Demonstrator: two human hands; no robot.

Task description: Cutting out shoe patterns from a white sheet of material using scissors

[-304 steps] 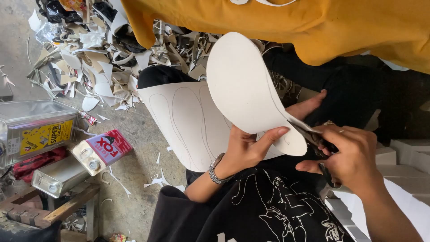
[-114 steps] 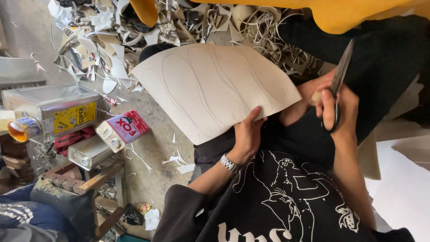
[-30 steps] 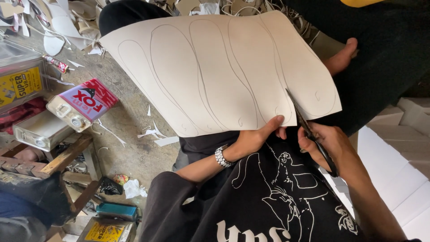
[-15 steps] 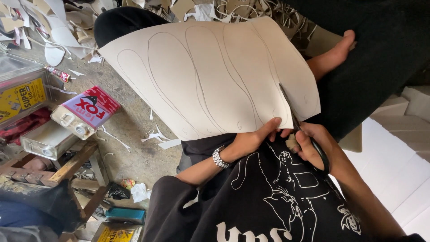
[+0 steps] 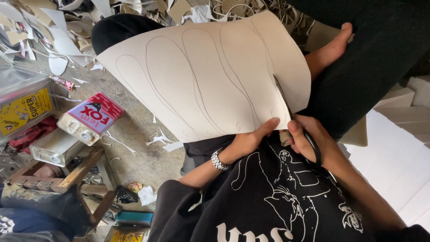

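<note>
A large cream sheet [image 5: 210, 80] with several pencilled sole-shaped outlines is held up over my lap. My left hand [image 5: 251, 141], with a metal watch at the wrist, grips the sheet's near edge between thumb and fingers. My right hand [image 5: 311, 143] is closed around black-handled scissors [image 5: 286, 105], whose blades are in the sheet near its right side, along the rightmost outline. My bare foot [image 5: 329, 49] shows past the sheet's right edge.
Metal cans stand on the concrete floor at left: a red and white one [image 5: 89, 118], a yellow-labelled one [image 5: 24, 107] and a plain one [image 5: 53, 148]. Offcut scraps [image 5: 53, 27] litter the far floor. White sheets [image 5: 394, 148] lie stacked at right. A wooden frame [image 5: 80, 170] stands near left.
The scissors have cut farther up into the sheet along the right outline. The sheet has shifted slightly while my left hand keeps its grip on the near edge.
</note>
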